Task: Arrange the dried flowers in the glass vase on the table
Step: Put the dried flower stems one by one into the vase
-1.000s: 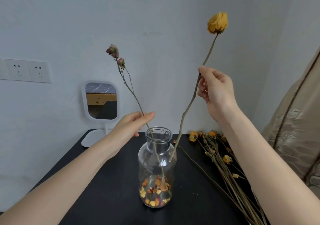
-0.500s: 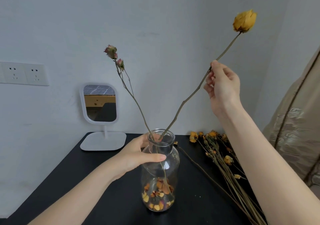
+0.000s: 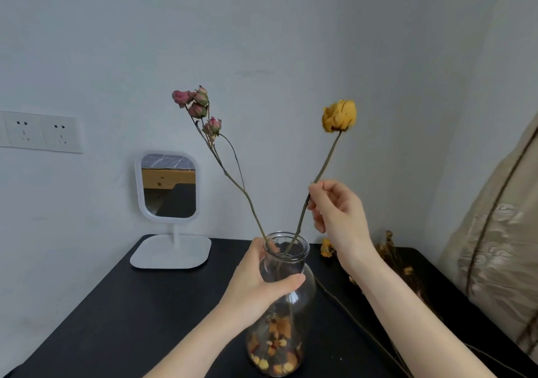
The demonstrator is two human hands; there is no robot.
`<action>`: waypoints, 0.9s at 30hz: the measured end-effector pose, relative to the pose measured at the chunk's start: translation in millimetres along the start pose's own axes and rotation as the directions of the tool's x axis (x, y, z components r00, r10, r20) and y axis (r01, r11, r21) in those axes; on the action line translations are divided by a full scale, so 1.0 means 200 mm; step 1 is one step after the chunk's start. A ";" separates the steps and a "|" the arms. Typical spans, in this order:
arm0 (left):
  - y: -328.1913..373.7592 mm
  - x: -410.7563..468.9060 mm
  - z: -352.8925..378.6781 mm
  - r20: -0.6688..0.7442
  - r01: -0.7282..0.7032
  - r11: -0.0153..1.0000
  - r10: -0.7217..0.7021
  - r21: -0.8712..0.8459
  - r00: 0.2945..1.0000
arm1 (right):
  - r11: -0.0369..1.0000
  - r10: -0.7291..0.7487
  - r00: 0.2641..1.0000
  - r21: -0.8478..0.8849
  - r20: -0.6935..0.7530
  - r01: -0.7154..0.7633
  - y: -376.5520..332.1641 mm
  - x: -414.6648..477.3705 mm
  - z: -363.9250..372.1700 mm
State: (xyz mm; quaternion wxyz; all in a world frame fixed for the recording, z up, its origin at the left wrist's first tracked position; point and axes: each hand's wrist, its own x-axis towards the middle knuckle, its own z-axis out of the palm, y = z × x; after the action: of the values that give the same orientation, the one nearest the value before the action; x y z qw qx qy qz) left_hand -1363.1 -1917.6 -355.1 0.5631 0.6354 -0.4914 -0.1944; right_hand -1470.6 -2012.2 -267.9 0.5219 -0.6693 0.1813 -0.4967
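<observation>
A clear glass vase (image 3: 302, 293) with dried petals at its bottom stands on the black table (image 3: 122, 319). My left hand (image 3: 262, 284) grips its neck. A stem of pink dried rosebuds (image 3: 198, 103) leans left out of the vase mouth. A yellow dried rose (image 3: 339, 116) stands in the vase too, its stem leaning right. My right hand (image 3: 337, 211) pinches that stem midway between thumb and forefinger. More dried yellow flowers (image 3: 390, 258) lie on the table to the right, partly hidden by my right forearm.
A white stand mirror (image 3: 168, 186) sits at the back left of the table against the wall. Wall sockets (image 3: 40, 131) are on the left. A beige patterned fabric (image 3: 500, 249) hangs at the right edge.
The yellow rose's stem has gone down deeper into the vase and stands more upright. My right hand came down and left with it. My left hand stays gripping the vase neck.
</observation>
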 end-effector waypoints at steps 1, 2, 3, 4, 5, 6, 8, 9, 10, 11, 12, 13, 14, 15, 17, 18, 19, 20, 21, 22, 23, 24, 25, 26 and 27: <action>0.00 0.00 0.01 -0.003 -0.013 1.000 0.013 -0.006 1.000 | 0.999 0.003 1.000 -0.039 0.020 -0.002 0.01 -0.01 0.00; -0.01 0.00 0.02 -0.014 -0.029 1.000 0.029 -0.005 0.999 | 0.997 0.005 0.999 -0.077 0.038 -0.002 0.03 -0.02 0.00; -0.02 0.00 0.02 -0.030 -0.044 0.999 0.045 0.002 0.999 | 0.993 0.004 0.999 -0.118 0.051 0.002 0.04 -0.03 0.00; -0.02 -0.01 0.03 -0.047 -0.058 0.998 0.059 0.008 0.997 | 0.987 0.002 0.998 -0.161 0.060 0.008 0.06 -0.04 0.00; -0.02 -0.01 0.03 -0.063 -0.070 0.997 0.070 0.013 0.996 | 0.979 -0.002 0.998 -0.201 0.067 0.016 0.07 -0.05 -0.01; -0.03 -0.01 0.04 -0.078 -0.077 0.997 0.078 0.015 0.994 | 0.972 -0.004 0.997 -0.234 0.076 0.022 0.09 -0.06 -0.02; -0.04 -0.01 0.05 -0.100 -0.077 0.997 0.077 0.007 0.992 | 0.958 0.006 0.996 -0.286 0.093 0.021 0.13 -0.08 -0.03; -0.04 -0.01 0.05 -0.107 -0.072 0.997 0.071 -0.006 0.992 | 0.950 0.014 0.995 -0.310 0.098 0.017 0.15 -0.08 -0.03; -0.05 -0.01 0.06 -0.112 -0.067 0.998 0.064 -0.020 0.992 | 0.943 0.023 0.994 -0.332 0.103 0.012 0.16 -0.09 -0.04; -0.05 -0.01 0.06 -0.116 -0.060 0.998 0.057 -0.030 0.992 | 0.936 0.032 0.994 -0.351 0.108 0.008 0.17 -0.09 -0.04; -0.06 -0.01 0.06 -0.120 -0.056 0.998 0.051 -0.035 0.991 | 0.930 0.041 0.993 -0.367 0.113 0.004 0.17 -0.09 -0.04; -0.06 -0.01 0.06 -0.122 -0.053 0.998 0.048 -0.038 0.991 | 0.925 0.047 0.992 -0.380 0.116 0.001 0.17 -0.08 -0.04; -0.06 -0.01 0.06 -0.123 -0.053 0.998 0.048 -0.040 0.991 | 0.923 0.048 0.992 -0.386 0.116 0.001 0.17 -0.08 -0.05; -0.06 -0.01 0.06 -0.122 -0.055 0.998 0.050 -0.041 0.991 | 0.924 0.042 0.993 -0.382 0.114 0.005 0.17 -0.07 -0.05; -0.05 -0.01 0.06 -0.122 -0.059 0.998 0.054 -0.032 0.991 | 0.933 0.016 0.994 -0.360 0.108 0.024 0.14 -0.05 -0.05; -0.05 -0.01 0.06 -0.124 -0.059 0.998 0.055 -0.028 0.991 | 0.936 0.001 0.994 -0.350 0.106 0.037 0.13 -0.04 -0.04; -0.05 -0.01 0.06 -0.127 -0.059 0.998 0.055 -0.030 0.990 | 0.938 -0.011 0.995 -0.343 0.102 0.046 0.12 -0.02 -0.04; -0.06 -0.01 0.07 -0.128 -0.056 0.998 0.051 -0.034 0.990 | 0.941 -0.017 0.996 -0.334 0.092 0.047 0.11 -0.01 -0.03; -0.06 -0.01 0.07 -0.129 -0.050 0.998 0.046 -0.035 0.991 | 0.948 -0.017 0.997 -0.316 0.078 0.041 0.10 0.00 -0.03; -0.07 -0.01 0.07 -0.128 -0.046 0.998 0.042 -0.032 0.991 | 0.957 -0.015 0.998 -0.289 0.062 0.032 0.10 0.01 -0.03; -0.07 -0.01 0.07 -0.127 -0.045 0.999 0.041 -0.028 0.991 | 0.964 -0.011 0.999 -0.266 0.048 0.023 0.10 0.01 -0.03; -0.07 -0.01 0.06 -0.127 -0.045 0.999 0.042 -0.021 0.991 | 0.967 -0.005 0.999 -0.255 0.042 0.015 0.10 0.01 -0.03; -0.07 -0.01 0.06 -0.127 -0.044 0.999 0.042 -0.014 0.991 | 0.966 0.003 0.999 -0.258 0.047 0.009 0.11 0.01 -0.03; -0.07 -0.01 0.06 -0.126 -0.044 0.999 0.043 -0.012 0.991 | 0.962 0.010 0.998 -0.272 0.059 0.006 0.12 0.00 -0.03; -0.07 -0.01 0.06 -0.125 -0.048 0.999 0.046 -0.013 0.991 | 0.956 0.014 0.997 -0.294 0.071 0.007 0.13 -0.01 -0.03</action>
State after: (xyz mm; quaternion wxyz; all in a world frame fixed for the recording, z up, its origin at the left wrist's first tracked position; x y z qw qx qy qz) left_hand -1368.2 -1923.4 -372.2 0.6022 0.6299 -0.4685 -0.1451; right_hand -1468.5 -2023.8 -292.3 0.4235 -0.7568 0.2354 -0.4387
